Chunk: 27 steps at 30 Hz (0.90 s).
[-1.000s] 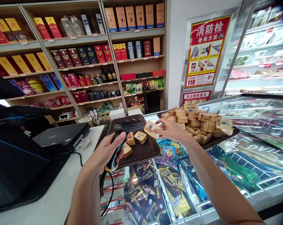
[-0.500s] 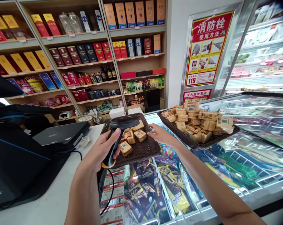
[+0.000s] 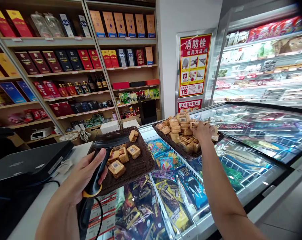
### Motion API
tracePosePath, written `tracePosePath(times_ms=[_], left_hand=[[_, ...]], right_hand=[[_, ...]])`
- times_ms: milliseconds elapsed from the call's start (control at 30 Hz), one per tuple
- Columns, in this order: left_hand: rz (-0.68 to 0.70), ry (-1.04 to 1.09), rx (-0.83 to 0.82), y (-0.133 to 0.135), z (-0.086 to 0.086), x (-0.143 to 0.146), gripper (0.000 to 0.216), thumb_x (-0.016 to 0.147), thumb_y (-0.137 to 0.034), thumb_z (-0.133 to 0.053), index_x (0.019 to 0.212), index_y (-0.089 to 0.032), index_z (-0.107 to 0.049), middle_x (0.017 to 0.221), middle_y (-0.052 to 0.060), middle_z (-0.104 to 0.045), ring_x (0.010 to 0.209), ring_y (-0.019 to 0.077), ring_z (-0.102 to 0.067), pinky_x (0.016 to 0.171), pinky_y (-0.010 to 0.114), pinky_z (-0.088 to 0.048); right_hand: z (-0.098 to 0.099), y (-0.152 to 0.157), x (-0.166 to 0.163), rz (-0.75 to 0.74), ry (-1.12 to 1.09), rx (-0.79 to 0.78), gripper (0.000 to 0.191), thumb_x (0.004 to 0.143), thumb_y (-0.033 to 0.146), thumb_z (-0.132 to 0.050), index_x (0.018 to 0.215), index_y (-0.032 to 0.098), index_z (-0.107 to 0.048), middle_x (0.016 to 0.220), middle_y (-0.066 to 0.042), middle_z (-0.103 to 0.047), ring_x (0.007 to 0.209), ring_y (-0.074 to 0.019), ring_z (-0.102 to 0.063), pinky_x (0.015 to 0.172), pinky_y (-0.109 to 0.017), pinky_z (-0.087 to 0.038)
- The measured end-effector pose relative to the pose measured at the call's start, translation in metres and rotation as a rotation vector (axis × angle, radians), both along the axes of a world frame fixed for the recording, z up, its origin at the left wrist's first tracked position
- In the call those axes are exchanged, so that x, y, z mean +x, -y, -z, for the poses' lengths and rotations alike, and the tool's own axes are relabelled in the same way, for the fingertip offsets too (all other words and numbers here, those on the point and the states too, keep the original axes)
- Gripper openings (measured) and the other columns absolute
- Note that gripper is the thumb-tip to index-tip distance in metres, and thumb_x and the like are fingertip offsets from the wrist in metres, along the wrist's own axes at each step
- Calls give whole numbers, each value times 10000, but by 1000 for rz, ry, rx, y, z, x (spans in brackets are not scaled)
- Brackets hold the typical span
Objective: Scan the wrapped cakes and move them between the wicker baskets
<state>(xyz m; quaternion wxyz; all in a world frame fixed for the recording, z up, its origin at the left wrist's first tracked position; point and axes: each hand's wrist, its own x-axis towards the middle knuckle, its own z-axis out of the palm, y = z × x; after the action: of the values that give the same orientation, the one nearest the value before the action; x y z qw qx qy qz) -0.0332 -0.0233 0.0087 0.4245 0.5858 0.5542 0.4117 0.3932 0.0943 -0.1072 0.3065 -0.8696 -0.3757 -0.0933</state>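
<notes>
My left hand [image 3: 87, 171] is closed around the handle of a black and yellow barcode scanner [image 3: 108, 142], its head over the left part of a brown wicker basket [image 3: 143, 168]. Several small wrapped biscuit packs [image 3: 134, 151] lie loose in this basket. My right hand [image 3: 203, 131] reaches onto the heap of similar packs [image 3: 183, 128] in a second wicker basket [image 3: 166, 141] farther right. Its fingers are bent over a pack at the heap's right side, and the fingertips are partly hidden.
Both baskets rest on a glass-topped freezer [image 3: 241, 150] holding bagged and wrapped goods. At left stands a white counter [image 3: 38, 206] with a flat black device [image 3: 33, 160] on it. The scanner's cable [image 3: 101, 213] hangs by price labels [image 3: 106, 213]. Shelves of boxes [image 3: 76, 75] line the back.
My right hand has left the left basket's edge and moved right onto the heaped packs. One pack now sits at the left basket's far end. The view has turned right.
</notes>
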Motion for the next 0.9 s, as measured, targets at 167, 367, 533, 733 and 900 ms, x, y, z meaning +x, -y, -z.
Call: tracePosePath(times_ms=[167,367,533,733,900], left_hand=[[27,-14,-40,-1,1,2,435,730,-587,-685,733,-230,-435,448,-38,-510,415,115,-394,424,196,-264],[24,2,-31,-2,2,-2,481,714,-638,-696,759,-229,-448,444,-44,-510,403,99,-395,406,174,-293],[59,5,-17,-4,5,-5,507,704,-659,-710,754,-223,-456,440,-45,-517,389,93,-411,396,171,-303],[142,4,-2,-7,10,3,498,759,-678,-667,779,-216,-482,470,-45,-514,391,96,-423,387,182,-289],[212,-9,-40,-7,15,7,509,829,-705,-582,809,-201,-513,478,-38,-522,404,82,-431,402,167,-289]], right_hand=[[12,-11,-8,20,58,99,532,863,394,-645,1294,130,-481,1315,-291,-468,1235,-423,-443,981,-552,-323],[11,-14,-5,-18,-47,202,501,846,433,-613,1222,125,-491,1323,-275,-467,1265,-438,-377,991,-562,-326],[-3,-8,-8,-99,53,118,573,739,274,-646,1226,47,-446,1198,-270,-567,1192,-430,-458,997,-548,-314],[-47,19,-68,-437,119,208,577,710,364,-729,1165,154,-443,1109,-168,-618,1044,-350,-556,940,-457,-385],[-59,40,-132,-816,65,193,528,694,374,-759,1110,226,-469,1074,-105,-640,990,-305,-588,817,-359,-444]])
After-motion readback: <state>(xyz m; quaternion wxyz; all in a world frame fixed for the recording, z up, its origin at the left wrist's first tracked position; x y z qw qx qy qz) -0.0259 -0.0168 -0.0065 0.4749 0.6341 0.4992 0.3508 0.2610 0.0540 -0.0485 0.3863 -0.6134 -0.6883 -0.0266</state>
